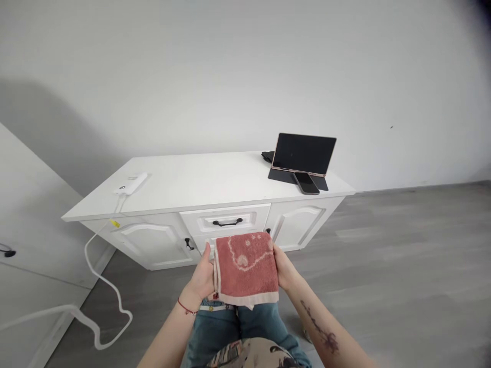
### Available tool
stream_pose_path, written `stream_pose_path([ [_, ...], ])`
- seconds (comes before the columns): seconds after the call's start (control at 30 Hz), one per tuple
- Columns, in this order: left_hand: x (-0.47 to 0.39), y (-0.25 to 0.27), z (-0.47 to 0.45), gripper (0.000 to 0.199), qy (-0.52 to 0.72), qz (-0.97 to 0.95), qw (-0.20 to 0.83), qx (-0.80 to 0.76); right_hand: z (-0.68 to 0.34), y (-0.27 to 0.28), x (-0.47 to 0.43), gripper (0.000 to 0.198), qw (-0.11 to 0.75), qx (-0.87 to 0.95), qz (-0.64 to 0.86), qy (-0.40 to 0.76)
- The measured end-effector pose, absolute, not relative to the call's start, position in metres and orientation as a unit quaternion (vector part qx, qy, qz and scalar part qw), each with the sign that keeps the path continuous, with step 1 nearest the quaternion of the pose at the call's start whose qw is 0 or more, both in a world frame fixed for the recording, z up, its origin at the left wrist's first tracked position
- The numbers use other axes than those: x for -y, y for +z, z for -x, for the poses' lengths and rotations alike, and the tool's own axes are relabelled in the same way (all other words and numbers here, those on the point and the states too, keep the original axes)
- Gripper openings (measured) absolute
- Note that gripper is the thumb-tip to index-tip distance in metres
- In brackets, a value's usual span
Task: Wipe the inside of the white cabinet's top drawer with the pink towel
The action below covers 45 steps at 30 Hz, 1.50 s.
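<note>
A folded red towel with pale edging and a light pattern is held up in front of my body, before the cabinet. My left hand grips its left edge, the thumb pointing up and the fingers going behind the cloth. On the opposite edge, my right hand holds it too, with most of its fingers hidden behind the towel. The towel hangs over my lap level, apart from the cabinet top.
A white cabinet with black handles stands against the wall. On it are a dark-screened tablet on a stand, a phone, a small black item and a white device. A white cable trails down at left.
</note>
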<state>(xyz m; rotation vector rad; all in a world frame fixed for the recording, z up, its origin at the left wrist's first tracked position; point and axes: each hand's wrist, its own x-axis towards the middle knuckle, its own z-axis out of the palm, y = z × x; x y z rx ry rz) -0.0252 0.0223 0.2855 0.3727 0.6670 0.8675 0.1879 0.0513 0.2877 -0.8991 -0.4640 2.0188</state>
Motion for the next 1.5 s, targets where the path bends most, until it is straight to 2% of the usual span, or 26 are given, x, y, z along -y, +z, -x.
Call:
stream_pose_path([
  [0.03,-0.020,0.285,0.024,0.071,0.416,-0.180,0.837,-0.307,-0.190,0.290,-0.050,0.022,0.423,0.162,0.359,0.816],
  [0.1,-0.016,0.285,0.023,0.059,0.427,-0.209,0.815,-0.331,-0.195,0.291,-0.047,0.029,0.409,0.138,0.342,0.834],
  [0.17,-0.013,0.284,0.021,0.047,0.428,-0.253,0.779,-0.382,-0.204,0.289,-0.043,0.045,0.381,0.158,0.317,0.854],
  [0.23,-0.011,0.282,0.019,0.046,0.420,-0.286,0.752,-0.419,-0.213,0.283,-0.037,0.056,0.355,0.208,0.310,0.857],
  [0.37,-0.010,0.280,0.018,0.040,0.421,-0.300,0.734,-0.440,-0.224,0.269,-0.026,0.062,0.325,0.352,0.320,0.817],
  [0.43,-0.011,0.282,0.019,0.039,0.426,-0.329,0.714,-0.447,-0.224,0.264,-0.022,0.055,0.328,0.381,0.330,0.799],
  [0.57,-0.012,0.293,0.024,0.024,0.425,-0.436,0.644,-0.463,-0.218,0.260,-0.021,0.032,0.359,0.343,0.344,0.797],
  [0.7,-0.009,0.310,0.024,0.021,0.449,-0.513,0.609,-0.406,-0.216,0.260,-0.022,0.015,0.404,0.332,0.331,0.785],
  [0.8,-0.006,0.318,0.025,0.023,0.463,-0.533,0.609,-0.363,-0.219,0.260,-0.024,0.019,0.423,0.328,0.315,0.784],
  [0.9,-0.005,0.320,0.027,0.024,0.461,-0.550,0.603,-0.349,-0.225,0.258,-0.027,0.007,0.428,0.304,0.311,0.792],
  [1.0,-0.008,0.324,0.026,0.030,0.398,-0.618,0.599,-0.317,-0.226,0.259,-0.031,0.039,0.421,0.383,0.330,0.753],
  [1.07,-0.010,0.327,0.022,0.036,0.339,-0.662,0.602,-0.290,-0.224,0.264,-0.034,0.052,0.386,0.485,0.309,0.721],
  [1.17,-0.015,0.325,0.016,0.036,0.292,-0.688,0.605,-0.275,-0.220,0.270,-0.036,0.065,0.239,0.617,0.245,0.708],
  [1.23,-0.016,0.318,0.015,0.033,0.294,-0.677,0.614,-0.280,-0.219,0.267,-0.033,0.061,0.160,0.617,0.226,0.736],
  [1.3,-0.018,0.304,0.018,0.024,0.306,-0.636,0.640,-0.304,-0.221,0.258,-0.024,0.058,0.153,0.535,0.228,0.799],
  [1.37,-0.023,0.285,0.023,0.015,0.344,-0.536,0.687,-0.350,-0.223,0.244,-0.012,0.060,0.203,0.421,0.246,0.849],
  [1.4,-0.029,0.274,0.026,0.023,0.381,-0.460,0.708,-0.377,-0.224,0.235,-0.006,0.058,0.239,0.366,0.263,0.860],
  [1.43,-0.037,0.263,0.029,0.031,0.436,-0.370,0.717,-0.398,-0.225,0.227,0.000,0.052,0.276,0.312,0.282,0.864],
  [1.5,-0.061,0.242,0.035,0.026,0.577,-0.195,0.671,-0.423,-0.226,0.210,0.011,0.036,0.346,0.221,0.319,0.854],
])
